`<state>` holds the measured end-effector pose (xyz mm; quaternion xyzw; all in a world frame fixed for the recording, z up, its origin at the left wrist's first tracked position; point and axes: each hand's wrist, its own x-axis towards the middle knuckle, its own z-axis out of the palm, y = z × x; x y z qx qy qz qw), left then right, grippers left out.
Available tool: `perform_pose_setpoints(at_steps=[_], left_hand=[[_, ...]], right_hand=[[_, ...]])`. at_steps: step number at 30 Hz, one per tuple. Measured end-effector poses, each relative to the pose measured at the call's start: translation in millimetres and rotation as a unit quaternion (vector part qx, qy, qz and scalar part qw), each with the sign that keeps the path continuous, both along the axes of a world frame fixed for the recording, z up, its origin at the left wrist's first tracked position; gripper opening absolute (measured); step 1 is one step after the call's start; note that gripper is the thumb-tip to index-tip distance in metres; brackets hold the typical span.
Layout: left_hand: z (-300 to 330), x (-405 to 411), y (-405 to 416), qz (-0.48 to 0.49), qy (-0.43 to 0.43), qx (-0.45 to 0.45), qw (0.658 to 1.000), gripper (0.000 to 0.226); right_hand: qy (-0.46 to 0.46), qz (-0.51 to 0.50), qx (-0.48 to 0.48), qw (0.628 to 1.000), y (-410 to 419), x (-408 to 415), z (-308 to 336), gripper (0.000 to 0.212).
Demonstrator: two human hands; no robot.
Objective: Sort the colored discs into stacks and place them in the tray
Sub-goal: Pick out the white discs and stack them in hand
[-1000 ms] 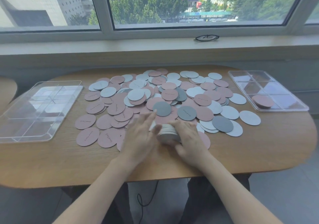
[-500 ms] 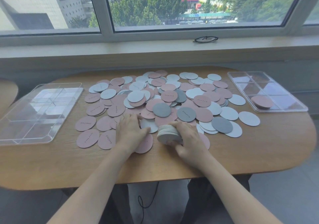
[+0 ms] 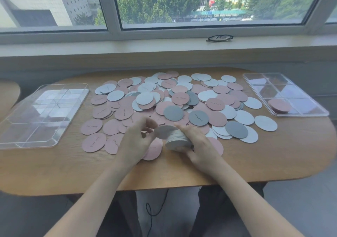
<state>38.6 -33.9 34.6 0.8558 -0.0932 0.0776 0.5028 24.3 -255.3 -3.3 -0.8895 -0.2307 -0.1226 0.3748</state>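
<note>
Adding a light disc to my stack

My left hand (image 3: 135,141) is pinching a light disc (image 3: 165,131) over the stack (image 3: 177,141) my right hand (image 3: 197,145) is gripping; pink discs (image 3: 279,106) are sitting in the right tray (image 3: 310,107).

- Round paper discs (image 3: 216,103) in dusty pink, pale white-blue, dark grey; thin dark script on some.
- Pale grey-white stack of discs (image 3: 177,141).
- Light brown wood-grain table (image 3: 273,156).
- Clear plastic divided tray (image 3: 251,79), pink discs inside.
- Black-framed glasses (image 3: 219,37).
</note>
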Motion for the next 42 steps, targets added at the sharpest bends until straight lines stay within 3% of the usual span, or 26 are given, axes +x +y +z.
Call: perform_pose_setpoints(at_steps=[3, 9, 13, 16, 19, 24, 29, 31, 34, 37, 40, 42], left_hand=[[-7.3, -8.1, -8.3, -0.034, -0.017, 0.031, 0.999, 0.022], [-25.0, -24.0, -13.6, -0.125, -0.054, 0.126, 0.983, 0.059], [-32.2, -22.7, -14.5, -0.125, -0.073, 0.138, 0.980, 0.058], [-31.5, -19.9, -15.0, -0.093, -0.091, 0.089, 0.988, 0.045], [-33.8, -17.7, -11.6, -0.081, -0.073, 0.065, 0.992, 0.042], [-42.2, -15.0, -15.8, -0.096, -0.035, 0.130, 0.986, 0.063], [-39.8, -14.5, -15.0, -0.077, -0.030, 0.097, 0.992, 0.051], [-39.5, -15.1, -12.6, -0.081, -0.034, 0.094, 0.992, 0.048], [-38.7, -17.9, -10.8, -0.076, -0.030, 0.085, 0.993, 0.043], [-39.5, -18.5, -10.2, -0.073, -0.038, 0.086, 0.993, 0.041], [-40.7, -19.4, -10.0, -0.082, -0.041, 0.100, 0.991, 0.041], [-40.8, -21.0, -10.1, -0.091, -0.044, 0.105, 0.989, 0.042]], right_hand=[[-0.001, -0.004, -0.013, 1.000, 1.8, -0.5, -0.2, 0.054], [-0.040, -0.027, -0.042, 0.998, 3.6, 2.9, -6.3, 0.041], [-0.050, -0.017, -0.023, 0.998, 4.9, 3.1, -4.5, 0.036], [-0.060, -0.047, -0.021, 0.997, 3.4, 2.7, -5.8, 0.044], [-0.091, -0.094, -0.085, 0.988, 4.5, 3.8, -9.0, 0.049], [-0.108, -0.062, -0.174, 0.977, 14.4, 2.8, -11.8, 0.067], [-0.081, -0.005, -0.152, 0.985, 9.8, -5.8, 1.9, 0.072], [-0.099, -0.021, -0.096, 0.990, 7.8, -10.7, 8.1, 0.059], [-0.144, -0.143, -0.002, 0.979, -8.7, -12.1, 16.8, 0.026], [-0.148, -0.247, -0.107, 0.952, -49.9, -1.2, 20.2, 0.015], [-0.008, -0.249, -0.253, 0.935, -89.0, 7.0, 21.3, 0.021], [0.045, -0.218, -0.295, 0.929, -101.7, 8.4, 18.7, 0.027]])
